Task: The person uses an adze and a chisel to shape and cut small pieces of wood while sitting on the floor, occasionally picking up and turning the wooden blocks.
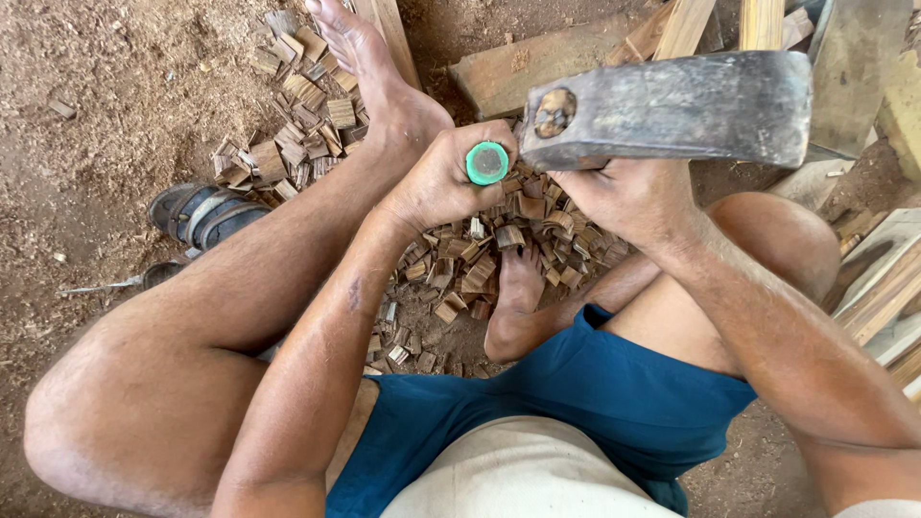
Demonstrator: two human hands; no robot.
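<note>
My left hand (443, 177) is clenched around an upright tool with a green round handle end (487, 162); the tool's lower part is hidden by my fist. My right hand (628, 197) grips a grey iron axe head (672, 110), held sideways like a hammer just right of the green handle. Below both hands lies a heap of small cut wood chips (499, 240), between my bare feet. I sit on the ground with knees spread.
My left foot (369, 67) rests on more wood chips (297, 115) at the top. A dark sandal (201, 213) lies left on the sawdust ground. Wooden planks (537, 67) lie at the top, more boards (887, 288) at the right edge.
</note>
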